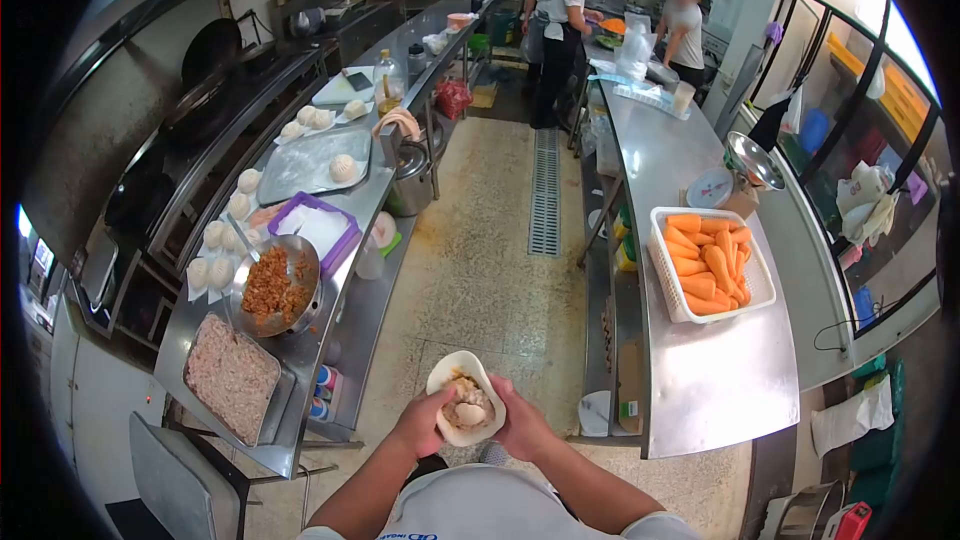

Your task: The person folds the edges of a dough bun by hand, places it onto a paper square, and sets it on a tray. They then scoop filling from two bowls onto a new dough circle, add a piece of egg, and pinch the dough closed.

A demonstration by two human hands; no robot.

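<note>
Between both hands, in front of my body, is a flat round of white dough cupped upward around a filling. The filling looks like pale minced meat, with a smooth whitish piece on top that may be egg. My left hand grips the dough's left side, its thumb reaching over the rim to the filling. On the opposite side, my right hand supports the dough, fingers partly hidden beneath it. To the left are a tray of minced meat and a metal bowl of reddish-brown filling.
Shaped buns line the left counter, beside a purple tray of white powder and a metal tray. A basket of carrots stands on the right counter. Co-workers stand far back. A folding chair is at lower left.
</note>
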